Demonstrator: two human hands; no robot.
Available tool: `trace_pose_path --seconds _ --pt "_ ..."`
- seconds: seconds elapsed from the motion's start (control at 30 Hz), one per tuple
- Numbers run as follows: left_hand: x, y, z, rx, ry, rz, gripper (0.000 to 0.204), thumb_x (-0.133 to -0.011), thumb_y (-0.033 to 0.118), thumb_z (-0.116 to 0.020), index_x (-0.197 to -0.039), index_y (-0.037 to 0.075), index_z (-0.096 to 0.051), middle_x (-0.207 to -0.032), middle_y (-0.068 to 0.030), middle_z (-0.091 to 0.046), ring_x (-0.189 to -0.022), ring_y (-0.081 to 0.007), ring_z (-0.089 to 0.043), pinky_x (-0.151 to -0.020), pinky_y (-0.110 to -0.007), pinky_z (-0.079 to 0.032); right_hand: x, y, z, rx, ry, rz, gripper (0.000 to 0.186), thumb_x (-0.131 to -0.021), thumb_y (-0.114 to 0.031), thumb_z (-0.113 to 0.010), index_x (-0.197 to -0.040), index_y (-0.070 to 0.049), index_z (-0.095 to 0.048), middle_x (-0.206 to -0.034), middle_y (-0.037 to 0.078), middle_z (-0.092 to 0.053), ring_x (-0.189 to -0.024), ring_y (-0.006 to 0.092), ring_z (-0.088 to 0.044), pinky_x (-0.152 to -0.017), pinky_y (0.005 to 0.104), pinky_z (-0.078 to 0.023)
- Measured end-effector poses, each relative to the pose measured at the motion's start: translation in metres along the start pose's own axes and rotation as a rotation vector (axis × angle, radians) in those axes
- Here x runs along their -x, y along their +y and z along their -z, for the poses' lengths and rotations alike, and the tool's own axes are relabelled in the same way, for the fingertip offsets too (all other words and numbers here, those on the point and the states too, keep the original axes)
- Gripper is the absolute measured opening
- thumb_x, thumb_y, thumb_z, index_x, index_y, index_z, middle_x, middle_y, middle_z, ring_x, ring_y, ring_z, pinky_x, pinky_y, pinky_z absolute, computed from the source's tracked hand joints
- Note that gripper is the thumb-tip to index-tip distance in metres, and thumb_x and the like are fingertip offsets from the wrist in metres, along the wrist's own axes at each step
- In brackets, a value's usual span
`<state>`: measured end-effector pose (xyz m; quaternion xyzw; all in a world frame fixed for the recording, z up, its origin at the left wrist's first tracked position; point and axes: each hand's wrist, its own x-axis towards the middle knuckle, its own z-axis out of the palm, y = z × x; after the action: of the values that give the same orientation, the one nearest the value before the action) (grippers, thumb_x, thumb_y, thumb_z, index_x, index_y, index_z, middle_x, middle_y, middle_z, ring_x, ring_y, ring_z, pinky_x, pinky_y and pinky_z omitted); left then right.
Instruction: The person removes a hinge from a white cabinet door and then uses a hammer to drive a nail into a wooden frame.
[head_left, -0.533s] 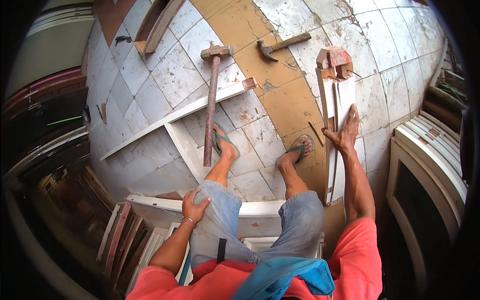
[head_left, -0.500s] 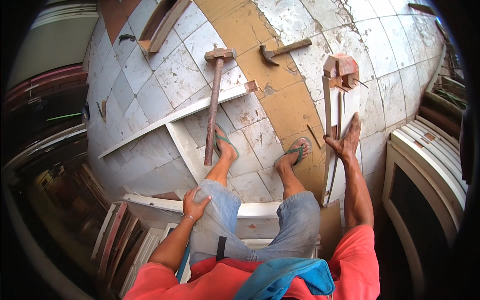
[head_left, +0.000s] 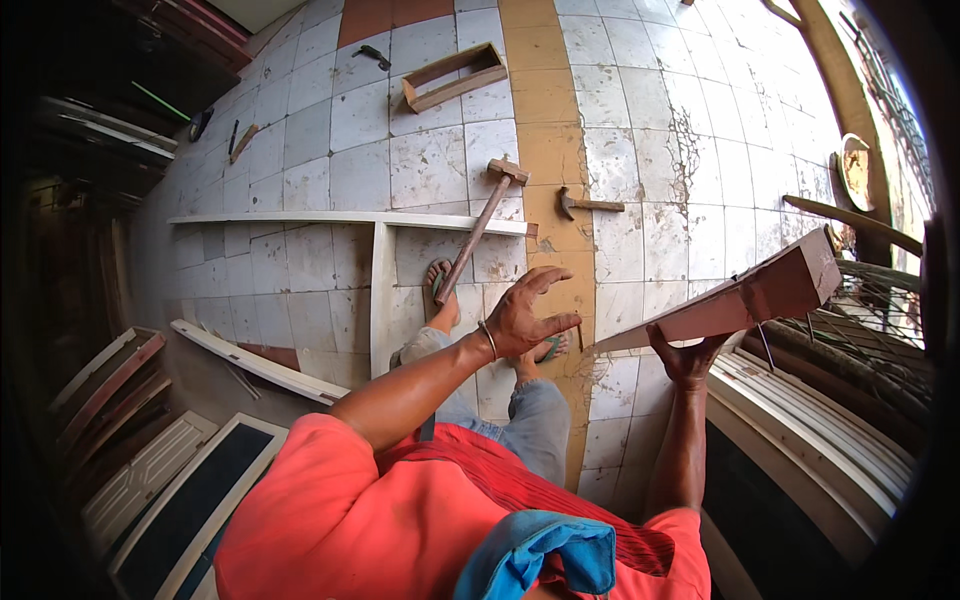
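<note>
My right hand [head_left: 690, 352] holds a wooden beam [head_left: 735, 304] from below, off to the right. The beam is tilted, its thick end raised at the far right and its narrow end pointing left. Nails stick out beneath the thick end. My left hand [head_left: 528, 312] hangs over the floor, fingers spread and holding nothing. Beyond it lie a sledgehammer [head_left: 474, 238] and a claw hammer [head_left: 597, 206]. The sledgehammer's handle crosses a white T-shaped wooden frame [head_left: 300, 217], and its lower end is near my left foot.
A small rectangular wooden frame [head_left: 460, 92] lies farther off on the tiles. White panels [head_left: 810, 400] are stacked at the right, beside a pole [head_left: 850, 222] and tangled rods. Wooden boards [head_left: 110, 405] and a dark-paned panel [head_left: 215, 470] stand at the lower left.
The beam has been lifted and swung from upright to a slant at the right, still in my right hand. My left hand has left my knee and reached forward. The view has turned.
</note>
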<state>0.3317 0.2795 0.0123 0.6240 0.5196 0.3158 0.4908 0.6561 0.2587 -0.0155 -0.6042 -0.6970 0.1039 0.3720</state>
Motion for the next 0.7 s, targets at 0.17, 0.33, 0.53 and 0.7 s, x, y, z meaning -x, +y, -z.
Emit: trace_pose_path --seconds 0.17,0.33,0.53,0.7 --pt "0.030 0.009 0.071 0.029 0.021 -0.036 0.052 -0.084 0.032 -0.077 -0.125 0.004 -0.059 -0.120 -0.0140 -0.063 -0.106 -0.0252 -0.062 -0.092 -0.035 -0.050 -0.102 -0.085 -0.007 0.082 -0.016 0.152 0.088 -0.058 -0.036 -0.095 -0.125 0.000 -0.050 -0.115 0.017 -0.053 -0.104 0.0313 -0.054 -0.090 0.0465 -0.046" --pt "0.177 -0.107 0.186 -0.028 0.233 0.486 0.044 -0.081 0.039 -0.076 -0.111 0.008 -0.066 -0.098 -0.0124 -0.068 -0.094 -0.0255 -0.066 -0.084 -0.037 -0.051 -0.183 -0.190 -0.017 -0.040 0.160 0.205 0.093 -0.056 -0.033 -0.097 -0.131 -0.002 -0.052 -0.134 0.021 -0.043 -0.125 0.0329 -0.044 -0.103 0.0499 -0.042" --pt "0.455 -0.259 0.281 0.059 1.239 1.267 0.055 -0.089 0.046 -0.064 -0.118 -0.001 -0.066 -0.121 -0.0227 -0.066 -0.109 -0.0347 -0.065 -0.096 -0.044 -0.049 -0.285 -0.371 -0.013 -0.091 0.279 0.411 0.130 -0.065 -0.018 -0.094 -0.156 -0.005 -0.002 -0.152 0.026 -0.028 -0.135 0.0351 -0.040 -0.109 0.0485 -0.042" --pt "0.578 -0.282 0.321 -0.084 1.054 1.368 0.047 -0.085 0.047 -0.065 -0.093 0.002 -0.073 -0.100 -0.0204 -0.072 -0.092 -0.0342 -0.069 -0.085 -0.048 -0.050 -0.350 -0.478 -0.047 -0.088 0.378 0.388 0.126 -0.066 -0.019 -0.093 -0.153 -0.001 -0.003 -0.137 0.024 -0.051 -0.124 0.0358 -0.054 -0.103 0.0472 -0.050"
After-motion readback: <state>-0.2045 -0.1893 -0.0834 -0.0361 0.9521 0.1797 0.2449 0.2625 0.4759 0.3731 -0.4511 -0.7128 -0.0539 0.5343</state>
